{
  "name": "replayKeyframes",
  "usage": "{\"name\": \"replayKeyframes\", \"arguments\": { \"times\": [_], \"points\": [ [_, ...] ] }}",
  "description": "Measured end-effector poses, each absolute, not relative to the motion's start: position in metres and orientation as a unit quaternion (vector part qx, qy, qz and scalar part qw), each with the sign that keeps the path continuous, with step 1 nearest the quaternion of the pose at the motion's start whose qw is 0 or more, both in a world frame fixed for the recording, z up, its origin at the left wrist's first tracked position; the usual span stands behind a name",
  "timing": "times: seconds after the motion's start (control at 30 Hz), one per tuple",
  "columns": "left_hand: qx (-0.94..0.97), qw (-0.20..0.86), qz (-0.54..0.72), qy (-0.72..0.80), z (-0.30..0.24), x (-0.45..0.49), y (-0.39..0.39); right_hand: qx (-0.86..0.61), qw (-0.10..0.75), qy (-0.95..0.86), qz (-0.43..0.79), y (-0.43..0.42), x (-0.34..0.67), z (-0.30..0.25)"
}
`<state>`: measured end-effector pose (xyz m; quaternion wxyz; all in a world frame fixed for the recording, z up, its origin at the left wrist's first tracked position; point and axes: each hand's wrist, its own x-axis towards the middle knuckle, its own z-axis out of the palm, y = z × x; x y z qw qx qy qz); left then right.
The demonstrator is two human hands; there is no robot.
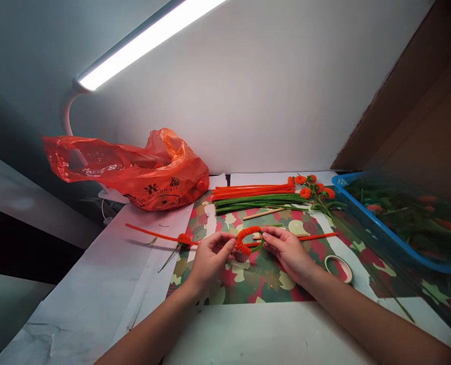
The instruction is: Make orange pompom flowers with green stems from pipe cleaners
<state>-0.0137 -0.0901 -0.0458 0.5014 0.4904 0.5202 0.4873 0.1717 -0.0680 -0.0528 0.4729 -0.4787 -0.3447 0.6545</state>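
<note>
Between my two hands is a ring of coiled orange pipe cleaner with a green part along its right side. My left hand pinches the ring's orange left side between thumb and fingers. On its green right side, my right hand is closed in a pinch. Straight orange pipe cleaner lies to the left, near a small orange flower head with a thin wire stem. Another orange length shows beyond my right hand. The fingertips partly hide the ring's ends.
Bundles of orange and green pipe cleaners lie behind my hands, beside finished orange flowers. A tape roll is at right, near a blue basket. A red plastic bag stands back left under a lamp.
</note>
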Motion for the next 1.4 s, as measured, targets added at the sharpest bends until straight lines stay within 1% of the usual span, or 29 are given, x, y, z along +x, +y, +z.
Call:
{"name": "replayKeyframes", "arguments": {
  "times": [0.23, 0.57, 0.73, 0.83, 0.97, 1.07, 1.23, 1.4],
  "points": [
    [0.512, 0.512, 0.473, 0.503, -0.0453, -0.0129, -0.0911, -0.473, 0.458, -0.334, 0.674, -0.0710, 0.1705, -0.0525],
    [0.580, 0.431, 0.460, 0.517, -0.0474, -0.0166, -0.0913, -0.454, 0.452, -0.339, 0.689, -0.0716, 0.1704, -0.0556],
    [0.608, 0.394, 0.437, 0.533, -0.0476, -0.0198, -0.0903, -0.465, 0.450, -0.313, 0.696, -0.0704, 0.1714, -0.0532],
    [0.609, 0.372, 0.442, 0.543, -0.0487, -0.0200, -0.0908, -0.453, 0.441, -0.298, 0.715, -0.0713, 0.1716, -0.0494],
    [0.600, 0.381, 0.457, 0.535, -0.0487, -0.0185, -0.0923, -0.404, 0.425, -0.272, 0.763, -0.0728, 0.1711, -0.0476],
    [0.609, 0.387, 0.449, 0.528, -0.0469, -0.0161, -0.0934, -0.386, 0.445, -0.258, 0.765, -0.0716, 0.1705, -0.0509],
    [0.633, 0.336, 0.445, 0.537, -0.0443, -0.0142, -0.0935, -0.403, 0.487, -0.282, 0.722, -0.0675, 0.1699, -0.0552],
    [0.639, 0.300, 0.445, 0.550, -0.0448, -0.0179, -0.0909, -0.424, 0.523, -0.259, 0.693, -0.0637, 0.1723, -0.0510]
  ]
}}
